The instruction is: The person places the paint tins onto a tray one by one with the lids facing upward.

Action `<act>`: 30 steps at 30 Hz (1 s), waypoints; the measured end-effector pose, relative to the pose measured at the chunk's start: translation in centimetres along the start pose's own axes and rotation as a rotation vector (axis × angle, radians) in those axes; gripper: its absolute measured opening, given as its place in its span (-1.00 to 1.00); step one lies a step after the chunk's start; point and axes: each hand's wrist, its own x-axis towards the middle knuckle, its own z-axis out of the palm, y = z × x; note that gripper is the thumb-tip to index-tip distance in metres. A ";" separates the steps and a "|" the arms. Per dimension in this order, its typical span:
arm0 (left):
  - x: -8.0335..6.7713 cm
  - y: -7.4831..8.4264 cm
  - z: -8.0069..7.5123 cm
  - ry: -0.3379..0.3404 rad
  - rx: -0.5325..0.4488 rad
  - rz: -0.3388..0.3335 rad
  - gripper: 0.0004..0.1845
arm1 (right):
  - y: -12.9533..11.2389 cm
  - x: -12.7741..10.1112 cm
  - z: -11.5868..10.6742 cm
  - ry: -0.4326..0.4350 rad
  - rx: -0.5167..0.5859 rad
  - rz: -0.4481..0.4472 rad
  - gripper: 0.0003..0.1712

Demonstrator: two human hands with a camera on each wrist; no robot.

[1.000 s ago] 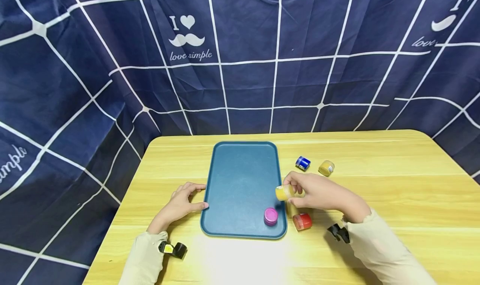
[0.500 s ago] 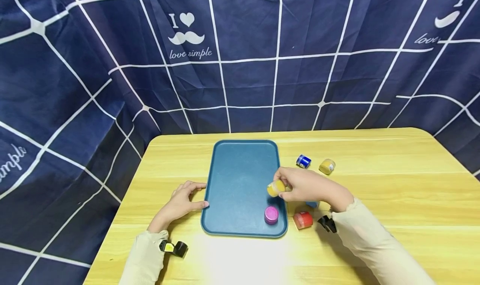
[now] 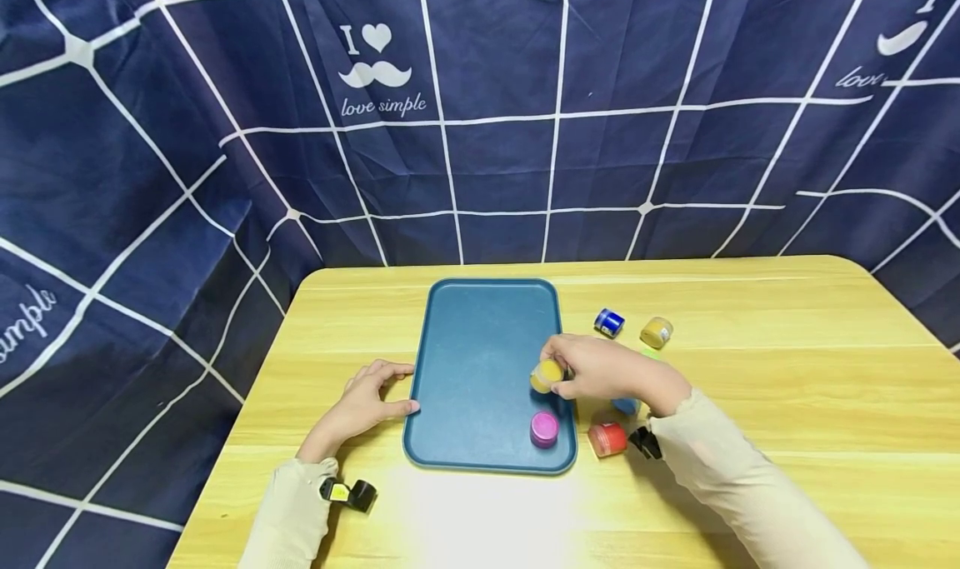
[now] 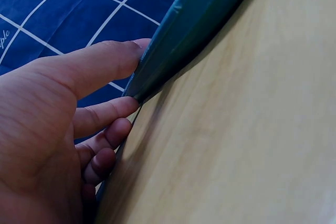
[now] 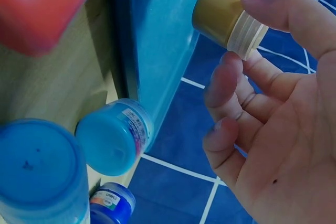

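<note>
We list first the yellow jar (image 3: 547, 376), over the right part of the blue-green tray (image 3: 480, 336), tilted; whether it touches the surface below we cannot tell. It has a pale ridged band at one end.

Right hand (image 3: 596, 367): fingers (image 5: 270, 9) drawn narrow, the jar pinched between thumb and fingertips.

Left hand (image 3: 363, 402): thumb and forefinger spread wide, their tips touching the left rim of the tray, the remaining fingers loosely bent.

On the tray, near its lower right corner, we count one magenta jar (image 3: 543, 429), upright.

On the wooden counter (image 3: 787, 386), right of the tray, we record a red jar (image 3: 607, 440) on its side, just beside the rim; a dark blue jar (image 3: 609, 323) on its side, farther back; and an ochre jar (image 3: 657, 331) near it. The right wrist view gives us a light-blue jar (image 5: 102, 145) and another blue jar (image 5: 39, 166) nearer the lens.

Behind the counter, we note a navy cloth (image 3: 495, 165) printed with white lines.
</note>
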 end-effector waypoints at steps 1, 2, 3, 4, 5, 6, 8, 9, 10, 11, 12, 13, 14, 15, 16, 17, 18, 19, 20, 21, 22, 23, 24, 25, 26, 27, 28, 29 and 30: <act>0.0 0.0 0.0 0.000 -0.002 0.000 -0.35 | 0.1 0.1 0.1 -0.006 -0.003 0.005 -0.67; 0.0 0.0 0.0 0.000 -0.004 0.000 -0.35 | 0.1 0.2 0.1 -0.011 -0.002 0.008 -0.67; 0.0 0.0 0.0 0.001 -0.004 -0.001 -0.35 | 0.1 0.3 0.2 -0.016 -0.003 0.008 -0.66; 0.0 0.0 0.0 0.002 -0.003 -0.001 -0.35 | 0.1 0.4 0.2 -0.021 -0.005 0.009 -0.66; 0.0 0.0 0.0 0.002 -0.002 -0.002 -0.35 | 0.1 0.5 0.3 -0.024 -0.009 0.009 -0.66; 0.0 -0.1 0.0 0.002 -0.003 -0.004 -0.35 | 0.1 0.6 0.3 -0.028 -0.011 0.011 -0.67; 0.1 -0.1 0.0 0.003 -0.003 -0.007 -0.35 | 0.0 0.8 0.3 -0.036 -0.016 0.012 -0.67; 0.1 -0.1 0.0 0.003 -0.002 -0.008 -0.35 | 0.0 0.8 0.2 -0.040 -0.020 0.012 -0.67; 0.1 -0.1 0.0 0.003 -0.003 -0.009 -0.35 | -0.1 0.9 0.2 -0.045 -0.023 0.014 -0.66; 0.1 -0.1 0.1 0.003 -0.005 -0.011 -0.35 | -0.1 1.0 0.2 -0.050 -0.028 0.015 -0.66; 0.1 -0.1 0.1 0.004 -0.006 -0.013 -0.35 | -0.2 1.0 0.2 -0.057 -0.030 0.015 -0.65; 0.1 -0.1 0.1 0.004 -0.007 -0.013 -0.35 | -0.2 1.1 0.1 -0.062 -0.034 0.014 -0.65; 0.1 -0.1 0.1 0.004 -0.008 -0.015 -0.35 | -0.2 1.2 0.2 -0.066 -0.039 0.012 -0.65; 0.1 -0.1 0.1 0.004 -0.008 -0.015 -0.35 | -0.2 1.2 0.2 -0.070 -0.042 0.010 -0.65; 0.1 -0.2 0.1 0.005 -0.009 -0.016 -0.35 | -0.2 1.2 0.2 -0.072 -0.044 0.007 -0.65; 0.1 -0.2 0.1 0.005 -0.008 -0.016 -0.35 | -0.1 1.3 0.3 -0.073 -0.046 0.003 -0.65; 0.1 -0.2 0.1 0.005 -0.006 -0.014 -0.35 | -0.1 1.3 0.3 -0.073 -0.044 0.000 -0.65; 0.1 -0.2 0.1 0.004 -0.004 -0.011 -0.35 | -0.1 1.3 0.3 -0.071 -0.045 -0.003 -0.65; 0.1 -0.3 0.1 0.004 -0.001 -0.009 -0.35 | 0.0 1.4 0.4 -0.070 -0.044 0.000 -0.66; 0.1 -0.3 0.1 0.004 0.002 -0.007 -0.35 | 0.0 1.4 0.5 -0.070 -0.044 -0.002 -0.66; 0.1 -0.3 0.1 0.004 0.002 -0.005 -0.35 | 0.1 1.4 0.5 -0.069 -0.041 -0.002 -0.66; 0.1 -0.3 0.1 0.003 0.004 -0.004 -0.35 | 0.1 1.4 0.6 -0.070 -0.039 -0.003 -0.66; 0.1 -0.3 0.1 0.003 0.004 -0.003 -0.35 | 0.2 1.5 0.6 -0.070 -0.035 -0.002 -0.67; 0.1 -0.3 0.1 0.003 0.002 -0.004 -0.35 | 0.2 1.5 0.7 -0.071 -0.030 -0.002 -0.68; 0.1 -0.3 0.1 0.004 0.001 -0.005 -0.35 | 0.3 1.5 0.8 -0.072 -0.023 -0.001 -0.68; 0.1 -0.2 0.1 0.004 -0.002 -0.006 -0.35 | 0.4 1.5 0.8 -0.072 -0.016 -0.004 -0.68; 0.1 -0.2 0.1 0.004 -0.005 -0.008 -0.35 | 0.5 1.5 0.9 -0.072 -0.005 -0.002 -0.69; 0.1 -0.2 0.1 0.004 -0.005 -0.009 -0.35 | 0.5 1.5 0.9 -0.072 0.005 -0.001 -0.69; 0.1 -0.2 0.0 0.004 -0.007 -0.011 -0.35 | 0.6 1.5 1.0 -0.069 0.015 0.000 -0.69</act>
